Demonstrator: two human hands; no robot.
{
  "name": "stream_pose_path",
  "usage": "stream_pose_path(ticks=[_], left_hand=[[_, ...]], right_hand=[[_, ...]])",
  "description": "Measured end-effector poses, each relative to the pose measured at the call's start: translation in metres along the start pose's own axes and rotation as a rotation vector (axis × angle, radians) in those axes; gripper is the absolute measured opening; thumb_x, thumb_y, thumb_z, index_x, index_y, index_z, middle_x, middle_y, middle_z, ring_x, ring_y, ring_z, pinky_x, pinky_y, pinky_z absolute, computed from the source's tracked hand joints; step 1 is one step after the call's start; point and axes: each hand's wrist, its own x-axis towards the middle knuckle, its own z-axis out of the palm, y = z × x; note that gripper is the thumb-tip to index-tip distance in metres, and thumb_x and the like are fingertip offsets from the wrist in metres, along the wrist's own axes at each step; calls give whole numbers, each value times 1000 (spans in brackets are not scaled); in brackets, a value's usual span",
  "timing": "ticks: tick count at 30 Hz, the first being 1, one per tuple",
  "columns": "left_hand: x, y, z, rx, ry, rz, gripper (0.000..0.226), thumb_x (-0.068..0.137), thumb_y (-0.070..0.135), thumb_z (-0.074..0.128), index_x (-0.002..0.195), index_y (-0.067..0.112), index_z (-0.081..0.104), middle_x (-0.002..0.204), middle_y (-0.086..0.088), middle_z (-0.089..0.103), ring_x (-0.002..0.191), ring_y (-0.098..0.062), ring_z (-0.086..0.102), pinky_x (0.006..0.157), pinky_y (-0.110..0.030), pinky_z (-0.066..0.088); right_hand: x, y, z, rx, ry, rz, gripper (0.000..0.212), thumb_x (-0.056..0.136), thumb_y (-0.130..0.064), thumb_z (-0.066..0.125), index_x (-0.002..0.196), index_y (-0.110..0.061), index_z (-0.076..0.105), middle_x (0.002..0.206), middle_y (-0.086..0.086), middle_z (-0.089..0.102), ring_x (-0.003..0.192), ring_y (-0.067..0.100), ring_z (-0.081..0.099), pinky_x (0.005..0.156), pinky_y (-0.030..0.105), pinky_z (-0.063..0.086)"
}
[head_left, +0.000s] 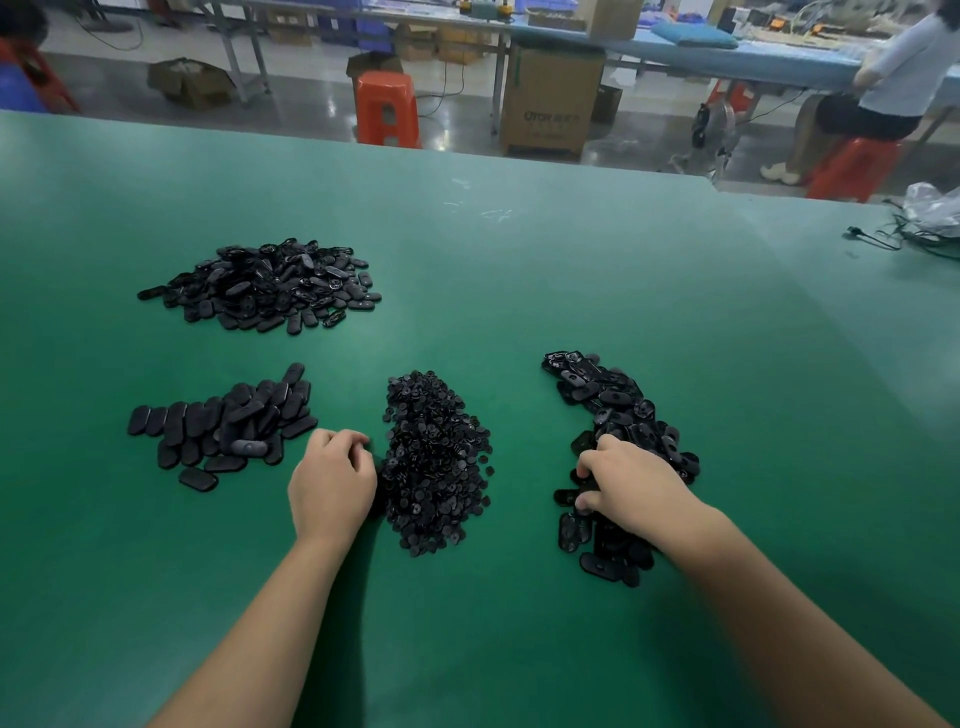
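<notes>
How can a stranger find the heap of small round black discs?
On the wide green table, look between the person's left hand and right hand. That heap of black discs alone has tiny round pieces; the other heaps hold larger oblong shells.

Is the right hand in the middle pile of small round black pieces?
No, the right hand grips pieces in the right-side pile of black oval plastic shells.

Left hand (332, 488): fingers (345, 441) curled under, tips hidden; whether piece is pinched, cannot tell. Right hand (636, 488) covers part of oval-shell pile (618, 400); fingertips sunk among shells, grip unclear. Both forearms cut by bottom edge. Round pieces (436, 457) too small to make out. Seated person (904, 78) cut by top and right edges. Carton (550, 98) print blurred.
</notes>
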Motion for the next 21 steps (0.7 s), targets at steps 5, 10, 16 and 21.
stream_pose_path(ticks=[5, 10, 16, 21], left_hand=[[0, 1, -1, -5, -6, -5, 19, 97, 18, 54, 100, 20, 73, 99, 5, 58, 67, -16, 57, 59, -29, 43], [-1, 1, -1, -3, -3, -7, 19, 97, 18, 54, 99, 20, 73, 99, 5, 58, 68, -16, 57, 59, -29, 43], [0, 0, 1, -13, 4, -11, 18, 96, 17, 55, 98, 21, 73, 98, 5, 58, 68, -17, 57, 59, -30, 42], [-1, -1, 0, -42, 1, 34, 24, 95, 20, 58, 109, 30, 75, 95, 9, 54, 68, -14, 55, 61, -31, 45]], right_hand=[[-2, 0, 2, 21, 8, 10, 51, 92, -58, 63, 124, -19, 63, 116, 1, 53, 102, 23, 57, 77, 35, 46], [-2, 0, 3, 60, -35, 2, 53, 87, -54, 71, 122, -16, 60, 112, -1, 49, 99, 21, 56, 78, 33, 47], [-2, -2, 0, 98, 47, -32, 34, 88, -42, 74, 110, -25, 52, 102, -8, 47, 92, 15, 51, 72, 29, 38], [2, -1, -12, 278, 95, -23, 25, 94, -30, 70, 115, -21, 60, 96, -9, 52, 90, 13, 53, 78, 26, 39]])
